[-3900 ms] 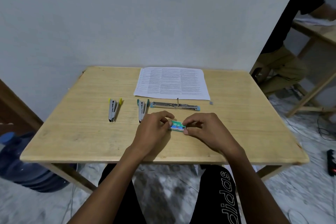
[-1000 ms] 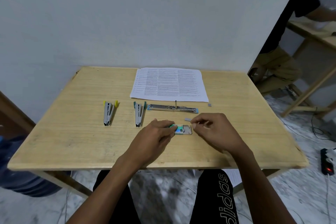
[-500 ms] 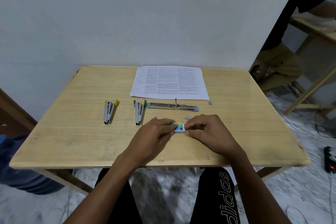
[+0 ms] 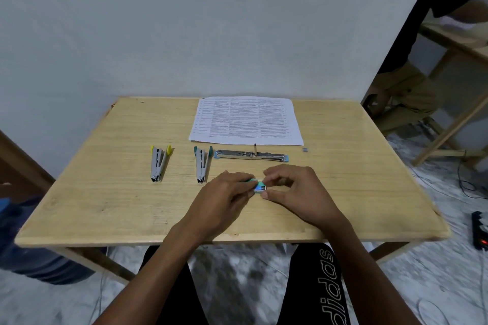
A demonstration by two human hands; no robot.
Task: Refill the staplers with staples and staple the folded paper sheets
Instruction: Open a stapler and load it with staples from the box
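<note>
Pale wood-grain table (image 4: pixel 105 206); yellow-tipped stapler (image 4: pixel 159 163); teal-tipped stapler (image 4: pixel 202 164); seemingly green-and-white staple box (image 4: pixel 259 186)

Blk trousers (image 4: pixel 182 298), white outline "adidas" lettering (image 4: pixel 331 287) on R leg; forearms (image 4: pixel 363 266) bare.

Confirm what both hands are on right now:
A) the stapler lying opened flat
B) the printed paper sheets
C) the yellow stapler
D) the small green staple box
D: the left hand and the right hand both pinch the staple box between their fingertips, while the yellow stapler and the paper sheets lie apart from them, farther back.
</note>
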